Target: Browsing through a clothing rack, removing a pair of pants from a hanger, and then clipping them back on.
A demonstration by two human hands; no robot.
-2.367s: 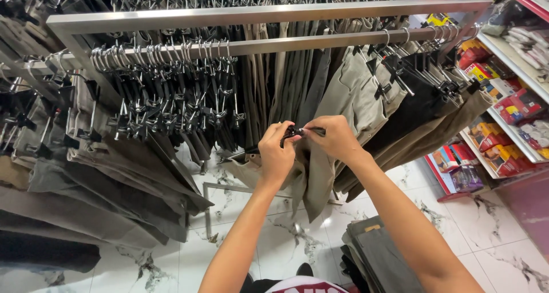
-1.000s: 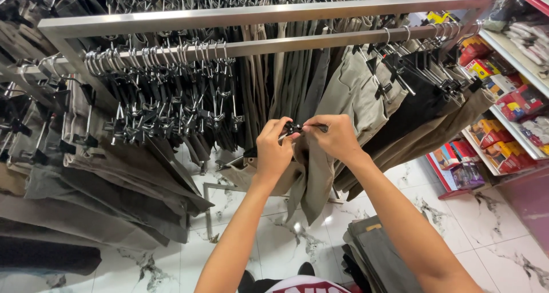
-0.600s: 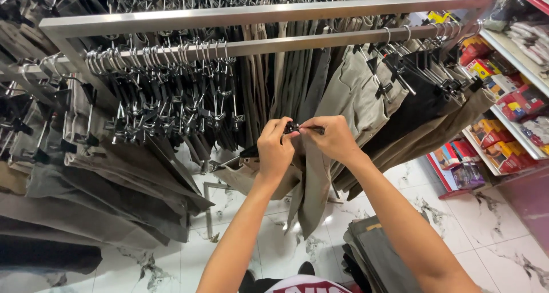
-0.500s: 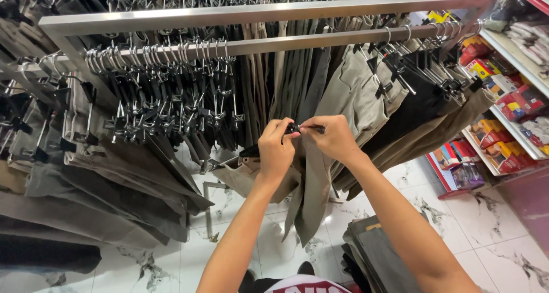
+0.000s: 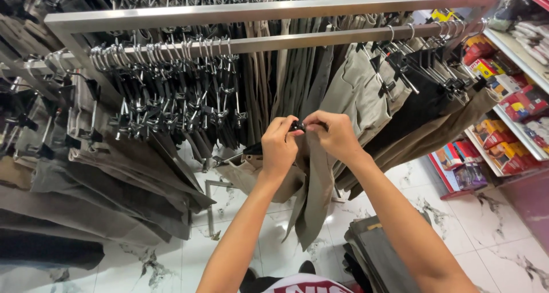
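Where trousers (image 5: 313, 196) hang, fingers (image 5: 293, 123) on clip (image 5: 297, 125).

The scene was brightly and evenly lit from overhead, with no harsh shadows. The two metal rails (image 5: 269, 10) caught a pale sheen along their length, and the white marble floor (image 5: 229, 207) showed a small bright reflection near the hanging trousers (image 5: 314, 201). Soft shadows pooled under the dark garments at the left. The wide-angle lens bent the rails and the shelves (image 5: 514, 53) at the right edge. The centre was sharp; the corners looked slightly soft and smeared.
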